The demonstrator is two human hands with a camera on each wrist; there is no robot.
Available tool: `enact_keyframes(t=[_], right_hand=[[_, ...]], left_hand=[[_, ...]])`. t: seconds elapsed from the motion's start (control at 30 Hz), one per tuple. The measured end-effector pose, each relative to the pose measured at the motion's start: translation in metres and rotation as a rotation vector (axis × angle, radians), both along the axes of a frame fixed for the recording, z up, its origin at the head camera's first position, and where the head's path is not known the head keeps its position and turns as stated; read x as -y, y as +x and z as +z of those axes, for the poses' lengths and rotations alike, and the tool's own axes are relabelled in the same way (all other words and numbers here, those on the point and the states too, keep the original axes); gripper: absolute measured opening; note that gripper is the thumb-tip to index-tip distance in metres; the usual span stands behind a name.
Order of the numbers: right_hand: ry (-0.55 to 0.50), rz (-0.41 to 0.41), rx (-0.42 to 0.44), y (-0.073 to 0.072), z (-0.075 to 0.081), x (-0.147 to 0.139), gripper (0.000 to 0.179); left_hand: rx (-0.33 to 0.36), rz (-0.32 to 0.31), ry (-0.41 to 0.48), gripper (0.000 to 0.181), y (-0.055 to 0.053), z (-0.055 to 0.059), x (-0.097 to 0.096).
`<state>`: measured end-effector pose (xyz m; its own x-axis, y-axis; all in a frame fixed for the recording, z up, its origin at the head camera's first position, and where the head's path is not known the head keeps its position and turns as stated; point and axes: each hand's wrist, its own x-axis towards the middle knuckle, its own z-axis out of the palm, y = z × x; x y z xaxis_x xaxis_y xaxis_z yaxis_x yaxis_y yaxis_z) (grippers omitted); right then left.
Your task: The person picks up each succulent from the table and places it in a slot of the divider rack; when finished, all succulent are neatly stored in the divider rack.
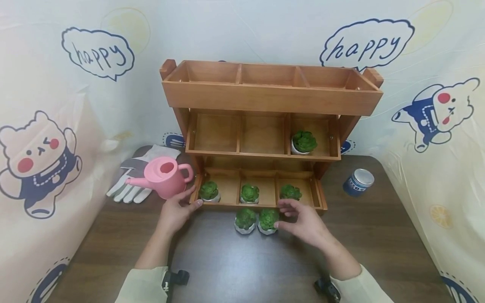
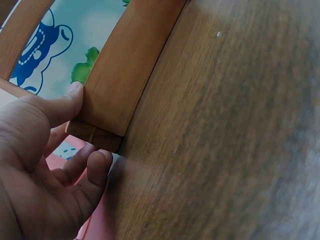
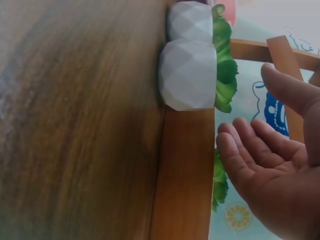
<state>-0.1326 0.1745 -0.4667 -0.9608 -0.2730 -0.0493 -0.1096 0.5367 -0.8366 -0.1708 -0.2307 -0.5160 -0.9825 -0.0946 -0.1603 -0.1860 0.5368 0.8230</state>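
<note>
A three-tier wooden shelf point(image 1: 273, 96) with divided trays stands on the table. My left hand point(image 1: 175, 215) grips the left front corner of its lowest tray; in the left wrist view the thumb lies on the front board point(image 2: 132, 65) and the fingers curl by its end. Two potted succulents point(image 1: 245, 219) in white faceted pots stand side by side before the shelf. Beside the right-hand one point(image 1: 268, 219) my right hand point(image 1: 306, 224) hovers with loosely bent fingers, holding nothing; the right wrist view shows a gap between fingers and pot point(image 3: 187, 77).
The lowest tray holds one succulent per compartment: left point(image 1: 209, 191), middle point(image 1: 249, 194) and right point(image 1: 290, 192). Another succulent point(image 1: 304, 142) sits in the middle tier's right compartment. A pink watering can point(image 1: 166, 179) and grey-white gloves point(image 1: 130, 185) lie left; a blue tin point(image 1: 358, 182) stands right.
</note>
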Motion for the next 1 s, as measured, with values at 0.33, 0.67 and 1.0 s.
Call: enact_keyframes(t=[0.33,0.67,1.0], right_hand=[[0.031,0.04,0.028,-0.001,-0.006,0.005,0.064],[0.047,0.069,0.054,-0.003,-0.009,0.012,0.063],[0.095,0.08,0.069,-0.003,-0.01,0.013,0.068]], left_hand=[[0.004,0.001,0.009,0.071,0.0,0.002,-0.001],[0.009,-0.001,0.014,0.072,-0.001,0.0,0.0],[0.028,0.007,0.023,0.073,0.0,0.0,0.001]])
